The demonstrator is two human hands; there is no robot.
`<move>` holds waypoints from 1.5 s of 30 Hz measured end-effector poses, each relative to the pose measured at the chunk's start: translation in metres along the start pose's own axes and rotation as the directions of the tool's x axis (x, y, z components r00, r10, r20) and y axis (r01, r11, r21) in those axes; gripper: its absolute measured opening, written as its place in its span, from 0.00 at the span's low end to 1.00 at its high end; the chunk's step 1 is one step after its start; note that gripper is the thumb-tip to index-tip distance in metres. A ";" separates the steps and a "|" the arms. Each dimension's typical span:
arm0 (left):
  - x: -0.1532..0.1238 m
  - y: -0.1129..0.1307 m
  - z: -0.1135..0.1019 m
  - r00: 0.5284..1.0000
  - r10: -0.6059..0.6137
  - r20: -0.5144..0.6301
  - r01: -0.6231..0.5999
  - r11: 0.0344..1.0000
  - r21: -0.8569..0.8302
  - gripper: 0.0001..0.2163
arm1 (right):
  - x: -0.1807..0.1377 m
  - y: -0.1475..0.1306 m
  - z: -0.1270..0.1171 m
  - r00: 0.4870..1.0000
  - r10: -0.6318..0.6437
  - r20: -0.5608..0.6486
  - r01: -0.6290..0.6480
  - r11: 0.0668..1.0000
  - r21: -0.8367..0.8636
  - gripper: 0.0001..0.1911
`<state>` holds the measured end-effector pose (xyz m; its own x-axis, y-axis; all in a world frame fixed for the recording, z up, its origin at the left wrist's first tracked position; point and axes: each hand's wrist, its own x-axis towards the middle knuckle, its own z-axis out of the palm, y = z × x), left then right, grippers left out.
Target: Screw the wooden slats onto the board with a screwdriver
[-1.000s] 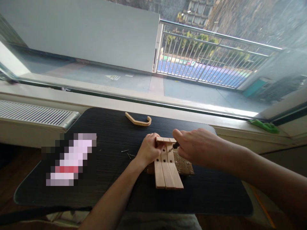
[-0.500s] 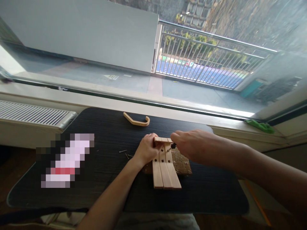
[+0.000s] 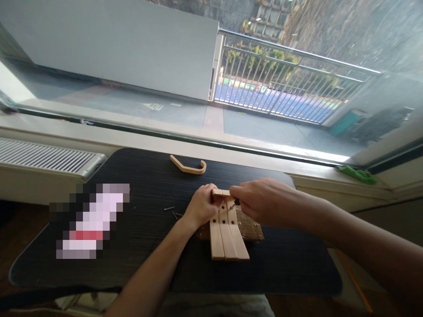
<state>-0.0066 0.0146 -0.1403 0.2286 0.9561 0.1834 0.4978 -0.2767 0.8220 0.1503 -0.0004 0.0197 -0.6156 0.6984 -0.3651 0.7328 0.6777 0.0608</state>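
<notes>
tool (image 3: 237,202) in right grip (image 3: 262,201) | nudged leftward | left grip (image 3: 201,204) unmoved

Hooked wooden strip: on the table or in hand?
The hooked strip rests on the black table; the left hand holds the slatted piece, the right hand a dark tool.

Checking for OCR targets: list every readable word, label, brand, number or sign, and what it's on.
No readable text.
Pink patch at left: pixelated, illegible.
Pale triangular marking outside: too small and blurred.
Wooden slatted piece: no lettering visible.
</notes>
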 end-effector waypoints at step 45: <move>0.000 0.001 -0.002 1.000 -0.004 0.015 0.004 1.000 0.009 0.10 | 0.008 -0.007 -0.011 0.973 0.188 0.137 -0.159 0.967 -0.199 0.21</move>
<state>-0.0076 0.0144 -0.1385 0.2395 0.9555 0.1721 0.5057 -0.2741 0.8180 0.1376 0.0028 0.0264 -0.4211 0.7754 -0.4706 0.7489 0.5899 0.3018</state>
